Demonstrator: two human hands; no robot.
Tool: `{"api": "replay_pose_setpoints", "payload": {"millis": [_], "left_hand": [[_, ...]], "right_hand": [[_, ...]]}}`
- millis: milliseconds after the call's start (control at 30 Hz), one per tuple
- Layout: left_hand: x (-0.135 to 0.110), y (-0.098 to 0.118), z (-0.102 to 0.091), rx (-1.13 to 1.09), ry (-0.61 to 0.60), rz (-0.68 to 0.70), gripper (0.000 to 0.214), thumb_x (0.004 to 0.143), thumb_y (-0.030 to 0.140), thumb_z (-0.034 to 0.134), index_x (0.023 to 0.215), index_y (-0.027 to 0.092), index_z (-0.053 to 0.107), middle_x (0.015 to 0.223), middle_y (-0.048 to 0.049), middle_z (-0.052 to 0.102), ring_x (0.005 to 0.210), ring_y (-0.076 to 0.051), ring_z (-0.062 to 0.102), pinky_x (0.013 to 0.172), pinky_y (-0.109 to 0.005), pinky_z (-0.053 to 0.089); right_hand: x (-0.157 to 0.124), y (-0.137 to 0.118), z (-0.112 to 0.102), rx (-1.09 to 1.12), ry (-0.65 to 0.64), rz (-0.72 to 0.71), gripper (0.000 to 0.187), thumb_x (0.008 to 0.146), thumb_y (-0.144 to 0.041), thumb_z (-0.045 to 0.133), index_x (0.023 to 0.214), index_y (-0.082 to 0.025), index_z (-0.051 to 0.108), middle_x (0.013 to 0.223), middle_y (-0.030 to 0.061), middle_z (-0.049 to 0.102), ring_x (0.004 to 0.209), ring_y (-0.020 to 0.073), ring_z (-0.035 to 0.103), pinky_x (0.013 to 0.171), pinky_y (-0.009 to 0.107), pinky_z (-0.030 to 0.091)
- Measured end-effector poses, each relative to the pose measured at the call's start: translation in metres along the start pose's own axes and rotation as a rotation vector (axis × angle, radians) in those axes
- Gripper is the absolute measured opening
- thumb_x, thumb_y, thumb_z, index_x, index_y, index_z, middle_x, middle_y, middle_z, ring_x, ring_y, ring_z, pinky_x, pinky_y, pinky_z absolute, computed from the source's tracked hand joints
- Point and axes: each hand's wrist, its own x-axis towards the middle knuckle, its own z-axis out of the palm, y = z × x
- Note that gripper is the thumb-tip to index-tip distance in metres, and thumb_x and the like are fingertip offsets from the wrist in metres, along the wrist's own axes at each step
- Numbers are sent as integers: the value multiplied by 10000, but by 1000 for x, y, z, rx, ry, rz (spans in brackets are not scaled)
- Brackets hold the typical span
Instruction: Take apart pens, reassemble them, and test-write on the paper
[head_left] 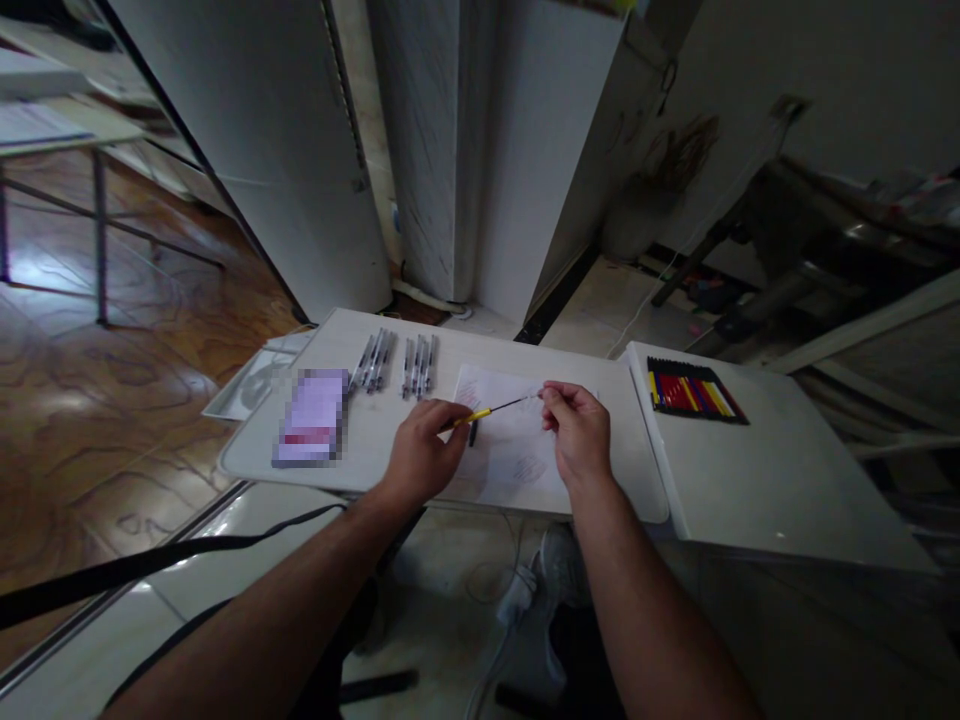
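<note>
Dim room, pale tabletop (619,445) in head view. Above scribbled paper (517,472) we held slim yellow-ended rod (481,413): left hand (427,450) pinched yellow end, likely for steadiness; fingers of right hand (581,430) narrow at far tip, contact we couldn't tell. Two pen groups (418,366) lay beyond left hand, presumably leaving us room.

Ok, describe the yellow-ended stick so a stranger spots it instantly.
Start at the pale table, then find its white paper. Above that, a slim yellow-ended stick spans from left hand to right hand. Its yellow end sets it apart from the clear pens nearby.
</note>
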Motion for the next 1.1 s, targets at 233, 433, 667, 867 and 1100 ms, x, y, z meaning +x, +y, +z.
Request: {"api": "replay_pose_setpoints", "payload": {"millis": [233, 433, 667, 867, 1100], "left_hand": [[0, -2, 1, 16, -1, 0, 111, 810, 158, 597, 893, 189, 665, 877, -48, 672, 840, -182, 628, 765, -323, 533], [-1, -3, 2, -9, -7, 1, 106, 818, 168, 593, 891, 191, 666, 864, -44, 664, 833, -178, 624, 756, -317, 532], [0, 1, -1, -6, -3, 1, 106, 805, 157, 603, 885, 188, 665, 856, -46, 665, 816, -176, 623, 740, -319, 532], [0, 1, -1, -7, 6, -9, 104, 804, 158, 604, 885, 190, 660, 851, -43, 660, 810, -176, 621, 738, -317, 533], [0, 3, -2, 8, 0, -3, 111, 805, 163, 597, 892, 195, 659, 850, -44, 660, 818, -182, 619, 739, -322, 526]], "right_hand": [[-1, -1, 1, 21, -11, 6, 195, 661, -293, 757, 793, -161, 700, 709, 7, 664, 526, 73, 498, 447, 211, 387], [-2, 0, 2, 17, -29, 4, 191, 665, -295, 753, 794, -165, 700, 692, 1, 660, 512, 73, 485, 439, 215, 372], [-5, 1, 4, -3, -55, 37, 194, 659, -290, 756, 798, -164, 708, 697, 7, 671, 517, 74, 489, 446, 217, 380], [-8, -2, 5, 19, -178, 109, 369, 621, -250, 770, 975, -169, 704, 780, 25, 702, 567, 85, 531, 456, 206, 390], [-10, -2, 7, -38, -145, 123, 241, 649, -323, 763, 812, -162, 689, 662, -5, 646, 518, 79, 502, 451, 211, 386]]}}
